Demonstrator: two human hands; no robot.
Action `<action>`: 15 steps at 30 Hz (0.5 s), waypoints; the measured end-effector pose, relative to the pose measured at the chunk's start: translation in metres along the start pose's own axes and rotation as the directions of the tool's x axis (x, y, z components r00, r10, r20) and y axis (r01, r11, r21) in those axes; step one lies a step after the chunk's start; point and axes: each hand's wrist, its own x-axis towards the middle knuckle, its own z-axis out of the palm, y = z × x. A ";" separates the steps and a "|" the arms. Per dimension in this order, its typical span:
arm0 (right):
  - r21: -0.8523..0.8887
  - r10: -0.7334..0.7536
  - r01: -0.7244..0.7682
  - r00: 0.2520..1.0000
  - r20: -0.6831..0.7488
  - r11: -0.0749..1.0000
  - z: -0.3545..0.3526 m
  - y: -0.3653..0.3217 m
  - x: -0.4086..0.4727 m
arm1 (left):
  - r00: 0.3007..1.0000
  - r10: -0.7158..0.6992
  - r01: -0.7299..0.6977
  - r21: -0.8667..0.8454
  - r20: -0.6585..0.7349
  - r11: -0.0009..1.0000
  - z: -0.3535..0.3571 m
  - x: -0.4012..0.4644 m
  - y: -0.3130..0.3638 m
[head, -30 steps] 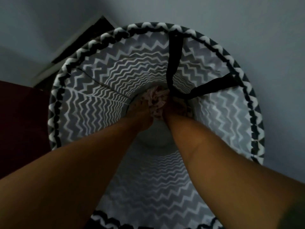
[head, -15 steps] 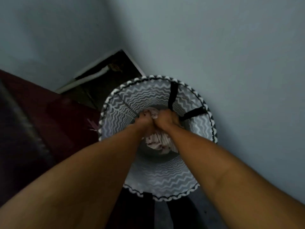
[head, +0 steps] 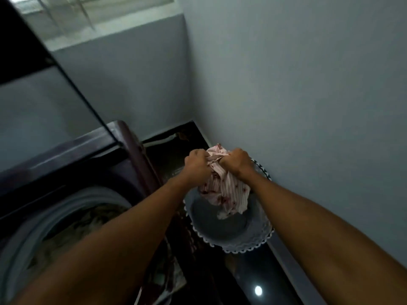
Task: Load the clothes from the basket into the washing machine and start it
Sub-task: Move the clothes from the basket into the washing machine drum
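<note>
My left hand [head: 196,164] and my right hand [head: 238,163] both grip a bunched pink striped floral garment [head: 226,192], held up above the round grey laundry basket [head: 248,241] with a zigzag rim. The garment's lower end hangs over the basket's opening. The dark top-loading washing machine [head: 72,164] stands to the left with its lid [head: 41,69] raised. Its drum [head: 72,225] holds clothes.
A pale wall runs along the right, close behind the basket. The basket stands on a dark glossy floor [head: 248,280] in the corner. A patterned cloth [head: 167,276] hangs at the machine's right side. A window is at the top left.
Both hands have lifted the pink garment out of the basket's depth to above its rim. The view has pulled back and up, bringing the washing machine into sight.
</note>
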 end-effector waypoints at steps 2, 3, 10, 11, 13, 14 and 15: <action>0.080 -0.035 0.031 0.998 0.043 0.996 -0.012 -0.034 -0.021 | 0.996 0.043 -0.050 -0.102 -0.075 0.994 -0.033 -0.032 0.010; 0.150 -0.052 0.043 0.997 0.057 0.988 -0.017 -0.052 -0.034 | 0.993 0.056 -0.072 -0.161 -0.099 0.984 -0.047 -0.046 0.012; 0.559 -0.220 0.066 0.952 0.213 0.826 -0.008 -0.155 -0.107 | 0.947 0.072 -0.131 -0.171 -0.313 0.977 -0.138 -0.125 -0.018; 0.579 -0.241 0.076 0.947 0.214 0.812 -0.002 -0.167 -0.116 | 0.944 0.067 -0.128 -0.173 -0.324 0.977 -0.148 -0.136 -0.026; 0.588 -0.279 0.117 0.940 0.194 0.801 0.011 -0.190 -0.131 | 0.938 0.059 -0.120 -0.159 -0.342 0.980 -0.167 -0.156 -0.042; 0.573 -0.286 0.137 0.942 0.178 0.808 0.016 -0.198 -0.137 | 0.936 0.053 -0.118 -0.166 -0.349 0.979 -0.174 -0.162 -0.049; 0.559 -0.296 0.157 0.941 0.167 0.814 0.022 -0.209 -0.148 | 0.931 0.038 -0.112 -0.188 -0.363 0.976 -0.180 -0.171 -0.058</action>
